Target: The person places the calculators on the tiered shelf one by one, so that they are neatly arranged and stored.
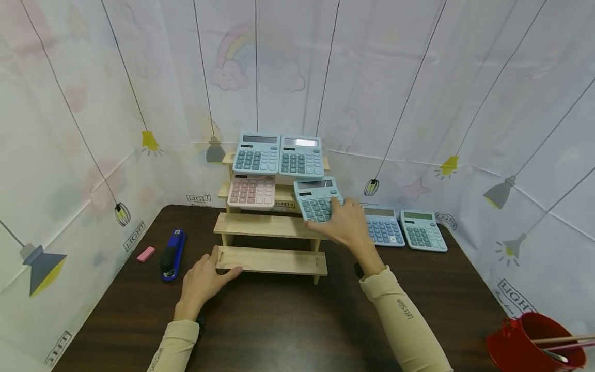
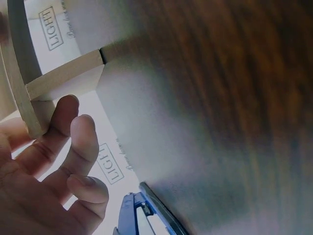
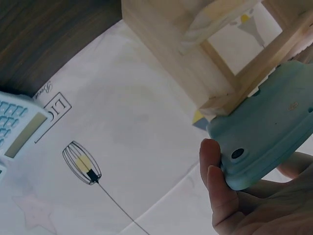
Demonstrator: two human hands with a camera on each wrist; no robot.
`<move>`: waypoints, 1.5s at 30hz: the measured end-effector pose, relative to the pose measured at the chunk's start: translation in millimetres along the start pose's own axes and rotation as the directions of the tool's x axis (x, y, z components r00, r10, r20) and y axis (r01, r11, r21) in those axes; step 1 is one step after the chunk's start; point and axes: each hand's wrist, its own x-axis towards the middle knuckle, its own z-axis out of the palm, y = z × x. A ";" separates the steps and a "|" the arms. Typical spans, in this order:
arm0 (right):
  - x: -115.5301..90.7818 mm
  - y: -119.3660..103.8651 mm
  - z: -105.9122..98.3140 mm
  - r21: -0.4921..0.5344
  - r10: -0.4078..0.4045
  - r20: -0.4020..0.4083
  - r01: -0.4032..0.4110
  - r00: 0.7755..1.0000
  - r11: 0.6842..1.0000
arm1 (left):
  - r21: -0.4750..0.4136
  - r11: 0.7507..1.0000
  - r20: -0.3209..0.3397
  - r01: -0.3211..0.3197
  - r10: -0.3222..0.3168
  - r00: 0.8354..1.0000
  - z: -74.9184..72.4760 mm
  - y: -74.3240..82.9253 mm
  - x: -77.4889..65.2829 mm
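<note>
Teal calculator is tilted at the right end of the wooden stepped shelf's second tier from the top, your right hand's grip closed around its lower part; your left hand grips the shelf's lowest tier at its left end; the pink calculator sits on the shelf's second tier, left; the blue stapler lies on the bench, left of the shelf.

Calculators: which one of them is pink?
The pink calculator on the rack, left of the held calculator in the right hand; the other five all look bluish.
</note>
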 end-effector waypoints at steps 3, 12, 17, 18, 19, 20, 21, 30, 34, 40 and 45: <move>-0.7 -3.1 3.4 0.007 0.008 -0.008 -0.008 1.000 1.000 | 0.003 1.000 -0.002 -0.002 0.002 1.000 0.4 0.0 -1.0; 1.9 -11.9 12.0 0.012 -0.001 -0.012 0.001 1.000 1.000 | 0.011 1.000 0.003 0.000 0.000 1.000 -1.4 0.2 -1.0; 6.4 -18.6 13.0 -0.002 -0.024 -0.029 0.024 0.999 1.000 | 0.003 1.000 0.008 0.001 -0.001 1.000 -2.0 1.1 -0.3; 7.0 -19.5 13.3 -0.006 -0.024 -0.027 0.024 0.999 1.000 | 0.004 1.000 0.009 0.000 0.000 1.000 -2.0 1.3 -0.3; 7.5 -20.2 13.6 -0.014 -0.026 -0.025 0.025 0.999 1.000 | 0.005 1.000 0.011 0.001 -0.001 1.000 -1.9 1.5 -0.4; 7.8 -21.0 13.9 -0.020 -0.025 -0.021 0.025 0.999 0.999 | 0.006 1.000 0.012 0.000 0.000 1.000 -1.9 1.7 -0.5; 8.8 -22.3 14.2 -0.024 -0.024 -0.017 0.024 1.000 0.999 | 0.007 1.000 0.013 0.001 -0.001 1.000 -2.0 1.6 -0.3; 15.6 -35.2 20.1 -0.022 -0.021 -0.003 0.021 1.000 1.000 | 0.007 1.000 0.013 0.003 -0.003 1.000 -1.4 0.6 0.8; 20.9 -41.7 21.8 -0.013 -0.015 -0.016 0.014 1.000 1.000 | 0.010 1.000 0.002 0.002 -0.002 1.000 -2.3 0.6 1.5; 27.9 -46.3 26.9 0.008 0.045 -0.032 -0.045 0.998 0.999 | 0.011 1.000 0.004 -0.003 0.003 1.000 -2.1 1.5 1.7; 32.3 -47.3 33.5 0.039 0.076 -0.034 -0.075 0.996 0.996 | 0.013 1.000 -0.005 0.001 0.000 1.000 -0.8 0.2 1.4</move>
